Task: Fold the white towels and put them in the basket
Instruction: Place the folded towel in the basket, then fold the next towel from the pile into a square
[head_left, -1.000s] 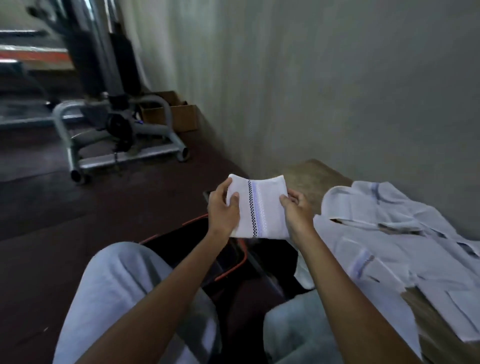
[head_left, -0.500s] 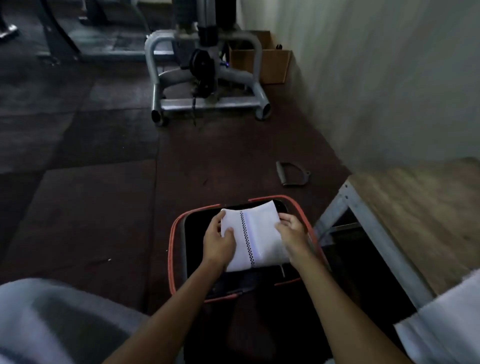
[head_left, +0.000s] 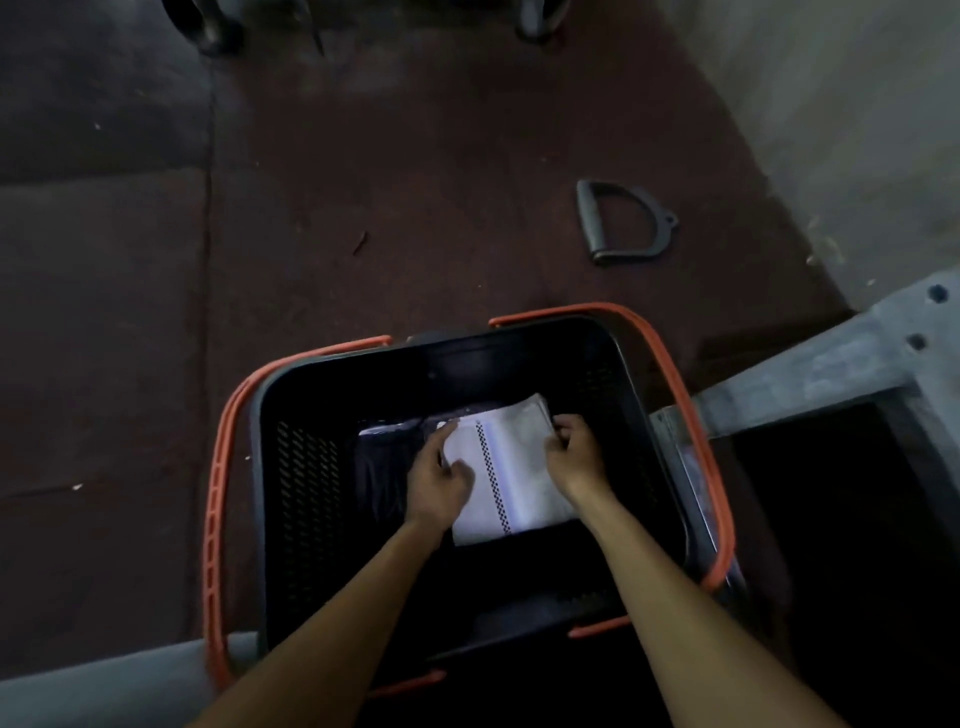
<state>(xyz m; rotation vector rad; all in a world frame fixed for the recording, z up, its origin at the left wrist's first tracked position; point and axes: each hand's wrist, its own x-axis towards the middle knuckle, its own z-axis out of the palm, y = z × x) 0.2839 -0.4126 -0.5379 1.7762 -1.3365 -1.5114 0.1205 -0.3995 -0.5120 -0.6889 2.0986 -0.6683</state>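
Note:
A folded white towel (head_left: 511, 475) with a black checkered stripe lies low inside the black basket (head_left: 296, 467), which has orange handles and stands on the floor. My left hand (head_left: 439, 483) grips the towel's left edge. My right hand (head_left: 574, 457) holds its right edge with curled fingers. Both forearms reach down into the basket. A dark shiny sheet shows at the basket's bottom left of the towel. The pile of unfolded towels is out of view.
A grey D-shaped metal handle (head_left: 621, 223) lies on the dark red floor beyond the basket. A grey metal bench frame (head_left: 831, 369) stands close to the basket's right side. A pale wall runs along the upper right. Machine feet show at the top edge.
Both hands have lowered the folded towel from above the basket rim down into the basket. The view has tilted further down and closer to the basket.

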